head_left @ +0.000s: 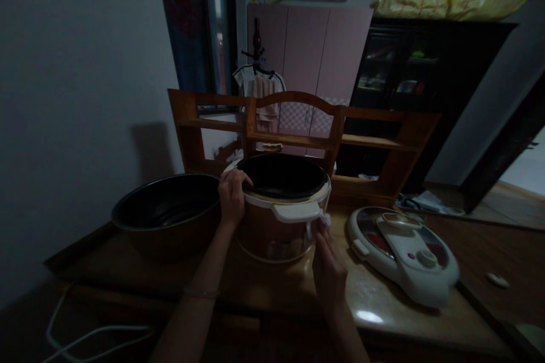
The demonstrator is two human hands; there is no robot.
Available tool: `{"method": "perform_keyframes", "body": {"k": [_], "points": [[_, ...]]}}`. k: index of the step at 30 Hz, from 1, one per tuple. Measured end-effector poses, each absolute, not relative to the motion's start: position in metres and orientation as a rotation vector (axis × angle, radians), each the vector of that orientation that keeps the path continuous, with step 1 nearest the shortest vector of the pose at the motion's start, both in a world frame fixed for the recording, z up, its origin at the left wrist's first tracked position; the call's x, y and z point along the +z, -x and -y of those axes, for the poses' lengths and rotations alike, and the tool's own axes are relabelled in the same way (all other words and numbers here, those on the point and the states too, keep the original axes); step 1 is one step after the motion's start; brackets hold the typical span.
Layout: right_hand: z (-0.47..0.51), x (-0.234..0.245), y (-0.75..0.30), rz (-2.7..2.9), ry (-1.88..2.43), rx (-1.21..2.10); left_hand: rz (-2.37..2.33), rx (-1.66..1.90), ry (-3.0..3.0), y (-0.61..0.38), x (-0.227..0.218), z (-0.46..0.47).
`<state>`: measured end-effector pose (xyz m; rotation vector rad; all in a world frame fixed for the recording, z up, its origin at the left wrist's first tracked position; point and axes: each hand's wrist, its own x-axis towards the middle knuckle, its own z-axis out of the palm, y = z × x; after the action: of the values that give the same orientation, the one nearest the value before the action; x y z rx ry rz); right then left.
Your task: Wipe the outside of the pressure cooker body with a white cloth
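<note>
An electric pressure cooker body (pixel 272 232) stands on the wooden desk, its dark inside facing up and a white handle (pixel 297 212) at its front. My left hand (pixel 233 195) grips the cooker's upper rim at the left, fingers bent over the edge. In my right hand (pixel 330 264) is a small white wipe (pixel 325 219), pinched against the cooker's right side just below the handle; part of the wipe is hidden by the fingers. Left of the cooker sits the dark inner pot (pixel 170 228), close to my left forearm. The cooker lid (pixel 404 255) lies to the right, knob side up.
The wooden desk (pixel 255 289) has a raised shelf rack (pixel 293 139) along its back edge. A white wall (pixel 85 96) borders the left side. White cable-like loops (pixel 102 329) hang at the lower left. A small white object (pixel 497 280) lies on the floor at right.
</note>
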<state>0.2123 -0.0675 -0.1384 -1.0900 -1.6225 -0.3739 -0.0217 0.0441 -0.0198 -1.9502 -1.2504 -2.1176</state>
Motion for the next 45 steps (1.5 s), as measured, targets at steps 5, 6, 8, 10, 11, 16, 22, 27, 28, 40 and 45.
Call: {"method": "perform_keyframes", "body": {"k": [5,6,8,10,11,16,22,27,28,40,45], "points": [[0.052,-0.121,-0.227,1.423,1.256,-0.093,1.250,-2.144,1.934,0.021,-0.020,-0.045],[0.049,-0.117,-0.228,1.400,1.268,-0.062,1.254,-2.145,1.935,0.021,-0.020,-0.044],[0.046,-0.110,-0.227,1.355,1.289,-0.030,1.248,-2.141,1.940,0.022,-0.020,-0.044],[0.045,-0.105,-0.223,1.318,1.308,-0.029,1.231,-2.129,1.948,0.022,-0.019,-0.043],[0.045,-0.103,-0.221,1.308,1.315,-0.033,1.224,-2.121,1.954,0.022,-0.019,-0.043],[0.049,-0.101,-0.215,1.321,1.301,-0.026,1.219,-2.122,1.959,0.022,-0.020,-0.044],[0.049,-0.104,-0.216,1.322,1.299,-0.021,1.217,-2.141,1.956,0.023,-0.020,-0.045],[0.049,-0.105,-0.217,1.329,1.300,-0.029,1.231,-2.146,1.947,0.022,-0.021,-0.046],[0.049,-0.106,-0.217,1.327,1.302,-0.030,1.230,-2.148,1.944,0.022,-0.021,-0.046],[0.050,-0.105,-0.215,1.320,1.300,-0.031,1.257,-2.133,1.947,0.022,-0.021,-0.045],[0.050,-0.104,-0.215,1.337,1.289,-0.023,1.261,-2.126,1.956,0.022,-0.020,-0.043]]}}
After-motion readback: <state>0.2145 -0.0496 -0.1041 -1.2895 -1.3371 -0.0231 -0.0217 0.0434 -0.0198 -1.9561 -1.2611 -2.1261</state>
